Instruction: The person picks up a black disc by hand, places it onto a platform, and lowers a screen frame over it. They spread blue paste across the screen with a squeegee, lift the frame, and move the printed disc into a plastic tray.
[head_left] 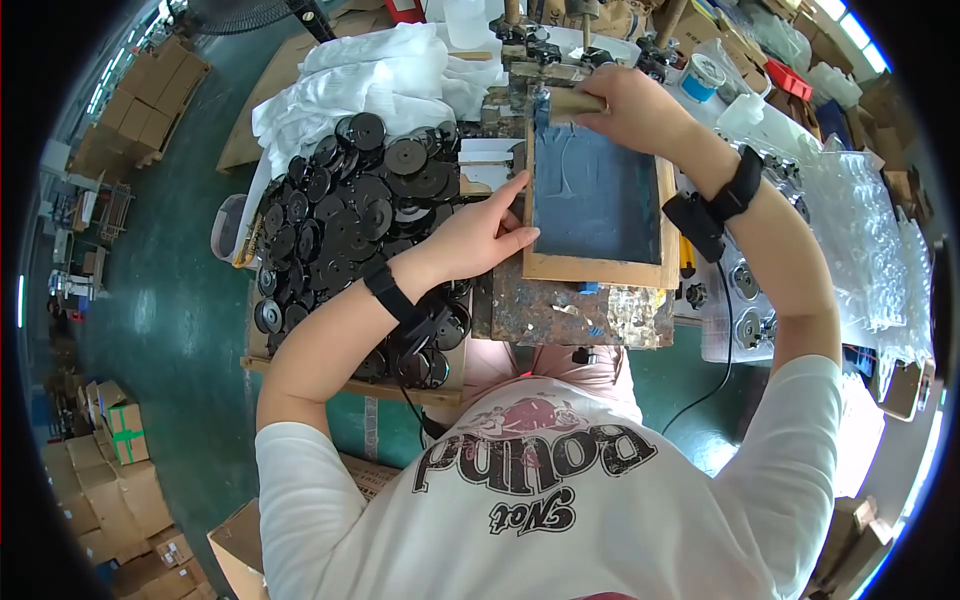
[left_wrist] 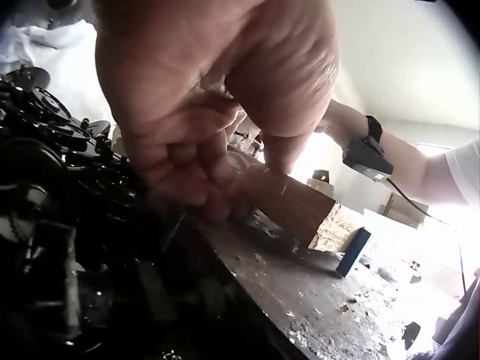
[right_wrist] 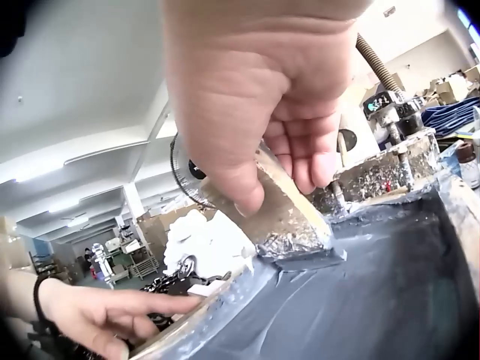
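Observation:
My right hand [head_left: 640,110] grips the wooden handle of a squeegee [right_wrist: 289,217], thumb on one face and fingers on the other. The squeegee's blade rests in dark grey-blue ink at the far end of a wood-framed printing screen [head_left: 600,272]. Ink coats the mesh, and a curved streak runs through it near the left side. My left hand [head_left: 474,233] holds the screen's left side, with the thumb near the front corner and the index finger stretched along the edge. In the left wrist view, its other fingers curl against the wooden frame [left_wrist: 289,202].
Many black round metal parts [head_left: 340,215] are heaped left of the paint-stained bench [head_left: 570,318]. White cloth [head_left: 370,75] lies behind them. Metal clamps [head_left: 540,48] stand at the screen's far end. Right are a tub [head_left: 702,77] and bubble wrap [head_left: 860,240].

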